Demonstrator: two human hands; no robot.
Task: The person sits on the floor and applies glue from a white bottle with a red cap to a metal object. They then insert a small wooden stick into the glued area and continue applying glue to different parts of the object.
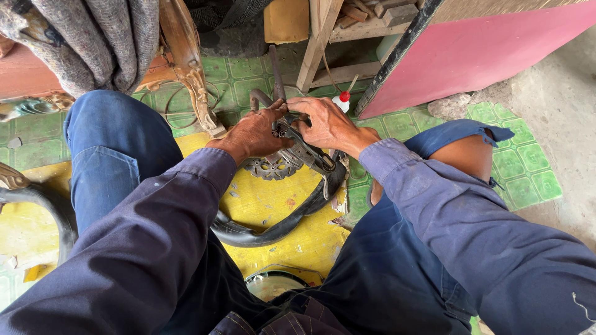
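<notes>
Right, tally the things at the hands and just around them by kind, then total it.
Hands: 2, left hand and right hand
Metal clamp tool, gripped by both: 1
Black rubber inner tube: 1
Perforated metal disc: 1
Small white bottle with red cap: 1
Total: 6

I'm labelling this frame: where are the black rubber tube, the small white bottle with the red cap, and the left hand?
black rubber tube (273, 231): head view, on its lower curve.
white bottle (341, 102): head view, on its body below the red cap.
left hand (257, 131): head view, on its back.
</notes>
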